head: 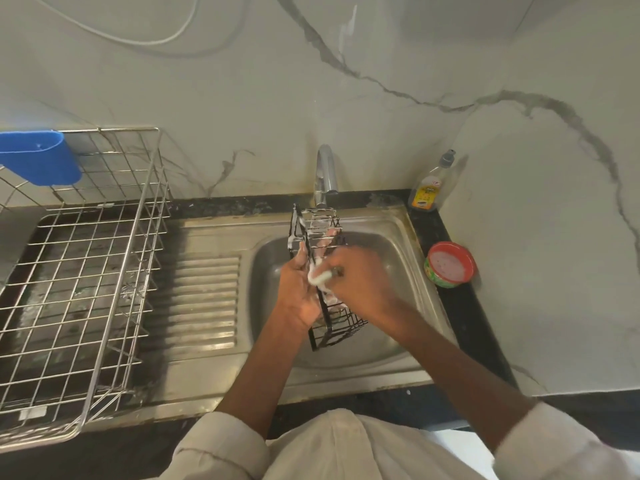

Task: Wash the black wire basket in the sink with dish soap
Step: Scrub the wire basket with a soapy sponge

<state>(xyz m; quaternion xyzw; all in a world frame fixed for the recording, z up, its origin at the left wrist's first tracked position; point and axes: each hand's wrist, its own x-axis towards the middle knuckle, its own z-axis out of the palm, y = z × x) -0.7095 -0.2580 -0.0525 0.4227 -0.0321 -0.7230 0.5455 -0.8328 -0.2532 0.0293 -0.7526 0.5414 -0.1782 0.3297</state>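
**Soapy basket, held over the sink**

Probably light and stiff, being thin wire; likely slippery under the suds. Best taken by the frame edges, not the thin cross wires. Basket [323, 271] black, long and narrow, tilted lengthwise above the sink [412, 292], far end just under the tap [325, 174], streaked with white foam. Left hand [299, 289] curled round its left side. Right hand [360, 275] pinching a foamy white scrubber [320, 277] against the wires.
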